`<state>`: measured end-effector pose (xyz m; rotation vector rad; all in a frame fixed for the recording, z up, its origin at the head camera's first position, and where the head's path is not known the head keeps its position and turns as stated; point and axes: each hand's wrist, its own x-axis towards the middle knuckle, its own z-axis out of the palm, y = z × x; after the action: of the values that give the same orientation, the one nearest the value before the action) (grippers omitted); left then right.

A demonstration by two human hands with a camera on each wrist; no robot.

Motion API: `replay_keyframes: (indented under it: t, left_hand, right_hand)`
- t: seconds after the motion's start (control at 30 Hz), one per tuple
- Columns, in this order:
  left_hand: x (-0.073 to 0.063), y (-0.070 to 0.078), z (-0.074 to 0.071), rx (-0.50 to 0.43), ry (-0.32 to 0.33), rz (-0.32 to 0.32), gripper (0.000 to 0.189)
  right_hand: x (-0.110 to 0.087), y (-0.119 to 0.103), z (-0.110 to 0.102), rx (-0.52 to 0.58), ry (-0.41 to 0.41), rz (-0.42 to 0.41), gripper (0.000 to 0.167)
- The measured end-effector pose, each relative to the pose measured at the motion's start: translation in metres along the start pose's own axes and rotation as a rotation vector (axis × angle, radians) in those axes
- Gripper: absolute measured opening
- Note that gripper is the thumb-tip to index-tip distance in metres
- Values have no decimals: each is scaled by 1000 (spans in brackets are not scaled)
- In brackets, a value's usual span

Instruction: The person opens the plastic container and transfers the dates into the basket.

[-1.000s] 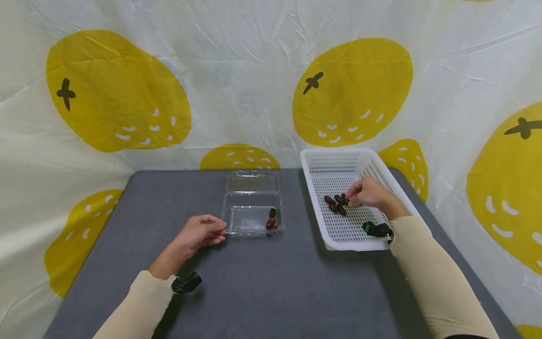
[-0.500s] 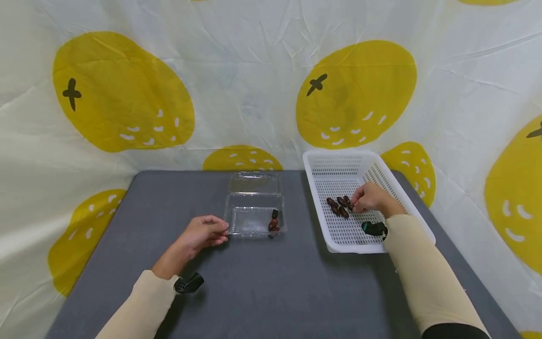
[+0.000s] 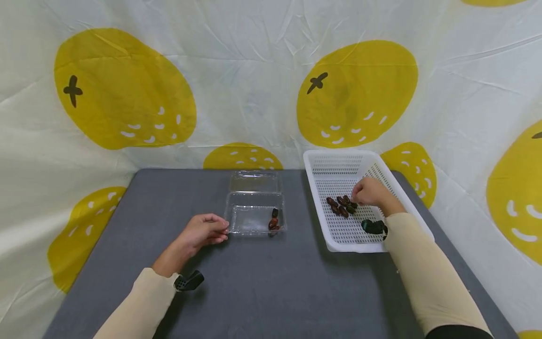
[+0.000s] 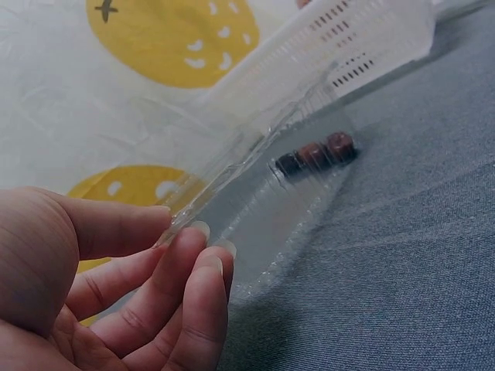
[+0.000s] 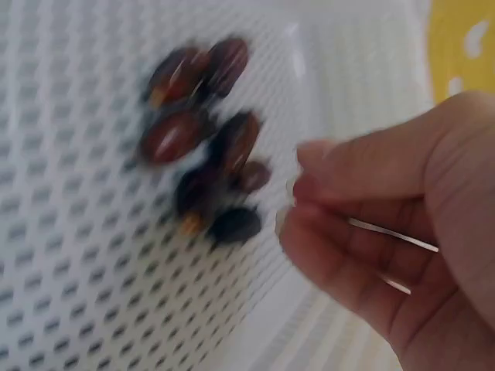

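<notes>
My left hand [image 3: 207, 230] pinches the near left corner of a clear plastic clamshell box [image 3: 250, 220] between thumb and fingers. Its lid [image 3: 255, 182] lies folded back. A few brown dates [image 3: 273, 223] form a short row along the box's right side; the left wrist view shows these dates [image 4: 312, 154] through the plastic. Over a white perforated basket [image 3: 314, 202] hovers my right hand [image 3: 371, 194], fingers loosely bent. In the right wrist view, no date shows between the fingertips of the right hand [image 5: 371, 209]; a cluster of shiny dark dates [image 5: 172, 137] lies just beside them.
A grey table [image 3: 271, 287] bears both containers, the basket at the right and the box left of it. Behind the table hangs a white cloth [image 3: 245, 84] with large yellow fruit prints. A dark wrist camera [image 3: 373, 227] on the right arm overlaps the basket's floor.
The right hand moves right with a date at its fingertips, then lifts slightly off it. The dates lie more spread out in the basket. The left hand keeps its hold on the box.
</notes>
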<state>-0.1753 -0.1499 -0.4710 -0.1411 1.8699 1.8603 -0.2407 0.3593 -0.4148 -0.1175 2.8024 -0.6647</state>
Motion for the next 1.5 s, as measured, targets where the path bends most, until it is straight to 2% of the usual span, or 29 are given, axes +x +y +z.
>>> replay_keyframes:
  t: [0.17, 0.33, 0.6, 0.8, 1.0, 1.17, 1.3, 1.5]
  left_hand:
    - [-1, 1, -1, 4, 3, 3, 25]
    - [0, 1, -1, -2, 13, 0, 22]
    - [0, 1, 0, -33, 6, -5, 10]
    - [0, 1, 3, -53, 6, -2, 6]
    - [0, 0, 5, -63, -1, 2, 4]
    - [1, 0, 5, -66, -1, 3, 6]
    - [1, 0, 7, -68, 1, -3, 6]
    - [-1, 0, 6, -62, 1, -1, 6]
  right_hand:
    - [-1, -31, -6, 114, 54, -48, 15]
    - [-1, -69, -7, 156, 50, -125, 16]
    - [2, -126, 3, 191, -10, -272, 10]
    - [9, -157, 21, 188, -114, -397, 7]
    - [18, -179, 46, 203, -254, -448, 9]
    - [30, -186, 67, 205, -339, -457, 15]
    - [36, -187, 79, 193, -378, -447, 17]
    - [39, -192, 93, 51, -396, -445, 13]
